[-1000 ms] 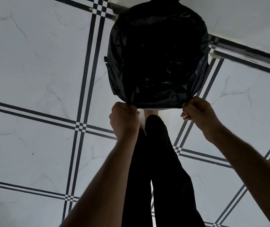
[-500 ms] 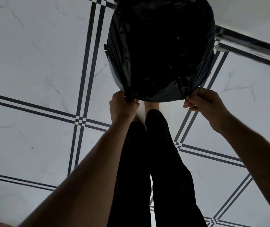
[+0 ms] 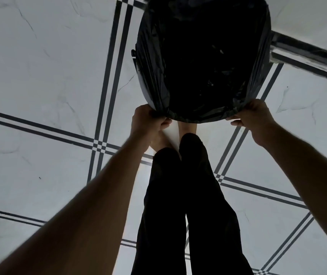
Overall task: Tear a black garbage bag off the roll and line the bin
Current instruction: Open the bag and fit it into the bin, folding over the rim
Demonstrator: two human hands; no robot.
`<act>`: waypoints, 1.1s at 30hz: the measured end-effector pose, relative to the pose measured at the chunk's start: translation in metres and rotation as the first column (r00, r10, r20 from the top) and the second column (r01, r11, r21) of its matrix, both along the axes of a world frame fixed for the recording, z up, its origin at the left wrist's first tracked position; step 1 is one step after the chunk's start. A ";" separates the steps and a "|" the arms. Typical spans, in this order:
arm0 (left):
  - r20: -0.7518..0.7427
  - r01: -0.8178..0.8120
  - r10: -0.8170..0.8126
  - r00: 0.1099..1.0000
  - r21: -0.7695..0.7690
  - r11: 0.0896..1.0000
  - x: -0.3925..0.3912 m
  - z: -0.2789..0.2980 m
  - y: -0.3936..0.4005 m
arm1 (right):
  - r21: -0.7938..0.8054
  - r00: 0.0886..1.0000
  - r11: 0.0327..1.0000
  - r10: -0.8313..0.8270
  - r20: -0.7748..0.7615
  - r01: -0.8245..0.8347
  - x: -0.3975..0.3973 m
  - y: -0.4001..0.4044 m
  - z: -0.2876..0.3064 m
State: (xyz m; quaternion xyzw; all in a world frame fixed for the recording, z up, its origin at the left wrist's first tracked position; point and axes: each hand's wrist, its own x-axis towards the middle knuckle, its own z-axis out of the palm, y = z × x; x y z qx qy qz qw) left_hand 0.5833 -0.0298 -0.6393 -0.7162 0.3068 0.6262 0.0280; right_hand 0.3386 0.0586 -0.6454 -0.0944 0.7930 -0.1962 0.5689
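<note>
A black garbage bag [image 3: 202,62] hangs spread open over the bin at the top centre. A pale sliver of the bin's wall [image 3: 141,84] shows at the bag's left side; the rest of the bin is hidden by the plastic. My left hand [image 3: 145,122] grips the near-left edge of the bag's mouth. My right hand [image 3: 252,117] grips the near-right edge. Both fists are closed on the plastic, and the near hem sags between them.
White marble floor tiles [image 3: 45,72] with dark stripe borders lie all around. My legs in black trousers [image 3: 180,205] and bare feet stand directly below the bag. A wall with a dark skirting [image 3: 307,56] runs along the upper right.
Both hands have carried the bag's near edge away from me and spread it wider. The bag covers more of the bin.
</note>
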 end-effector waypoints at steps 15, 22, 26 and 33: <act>0.398 0.321 -0.132 0.908 -0.456 0.830 -0.011 0.024 -0.032 | -0.024 0.756 0.770 -0.620 0.210 0.637 0.014 -0.004 0.026; 0.562 0.478 -0.178 0.808 -0.447 0.756 -0.008 0.023 -0.044 | -0.045 0.670 0.681 -0.703 0.239 0.731 0.005 -0.015 0.021; 0.545 0.464 -0.147 0.825 -0.504 0.728 -0.005 0.028 -0.040 | -0.059 0.703 0.706 -0.688 0.180 0.705 -0.002 -0.015 0.020; 0.404 0.193 0.028 0.914 -0.496 0.847 0.007 0.018 -0.041 | -0.032 0.751 0.750 -0.661 -0.001 0.660 -0.004 -0.026 0.014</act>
